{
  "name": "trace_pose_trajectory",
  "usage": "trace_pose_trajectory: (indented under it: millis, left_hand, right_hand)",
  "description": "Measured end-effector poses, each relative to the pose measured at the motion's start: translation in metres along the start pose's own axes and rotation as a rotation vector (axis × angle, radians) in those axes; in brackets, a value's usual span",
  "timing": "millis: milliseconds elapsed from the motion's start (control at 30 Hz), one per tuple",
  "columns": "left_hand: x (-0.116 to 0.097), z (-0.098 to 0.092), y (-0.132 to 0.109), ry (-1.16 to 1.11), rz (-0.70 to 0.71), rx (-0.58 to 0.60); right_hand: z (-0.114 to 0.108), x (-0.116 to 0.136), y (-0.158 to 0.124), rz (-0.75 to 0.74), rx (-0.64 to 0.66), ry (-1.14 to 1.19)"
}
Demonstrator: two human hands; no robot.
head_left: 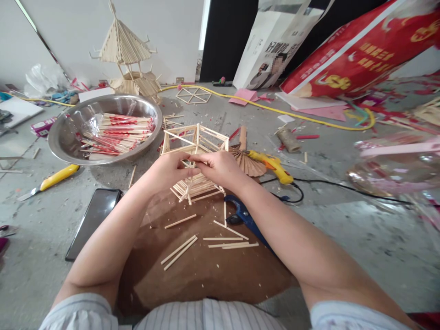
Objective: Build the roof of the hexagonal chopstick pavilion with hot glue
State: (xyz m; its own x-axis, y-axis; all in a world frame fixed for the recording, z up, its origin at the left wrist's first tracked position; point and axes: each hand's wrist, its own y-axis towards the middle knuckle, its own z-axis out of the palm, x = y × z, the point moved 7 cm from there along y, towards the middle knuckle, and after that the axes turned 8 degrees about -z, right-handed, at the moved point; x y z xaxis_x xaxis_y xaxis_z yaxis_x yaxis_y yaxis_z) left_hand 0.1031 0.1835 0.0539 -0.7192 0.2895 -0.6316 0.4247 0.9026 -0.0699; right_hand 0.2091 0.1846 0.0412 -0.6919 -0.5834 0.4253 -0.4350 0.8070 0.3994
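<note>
A hexagonal frame of pale wooden sticks [198, 133] stands on a brown board [213, 270] in front of me. My left hand [172, 169] is closed at the near side of the frame, its fingertips pinched on part of it. Beside it my right hand [218, 167] is also closed on the frame, and the fingertips of both hands meet. Exactly which stick they grip is hidden by the fingers. Several loose cut sticks [180, 222] lie on the board below the hands.
A steel bowl [55, 137] of packaged chopsticks is at left, near a yellow knife [60, 177] and a phone [92, 224]. To the right are a yellow glue gun [275, 167] with a black cord and a blue-handled tool [250, 222]. A stick pagoda [125, 46] stands behind.
</note>
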Motion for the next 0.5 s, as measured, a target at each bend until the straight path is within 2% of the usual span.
trace_pose_trajectory:
  millis: [500]
  left_hand:
    - [0.0027, -0.0007, 0.0, -0.059, 0.02, -0.013]
  right_hand:
    - [-0.001, -0.0015, -0.0008, 0.015, -0.021, 0.061]
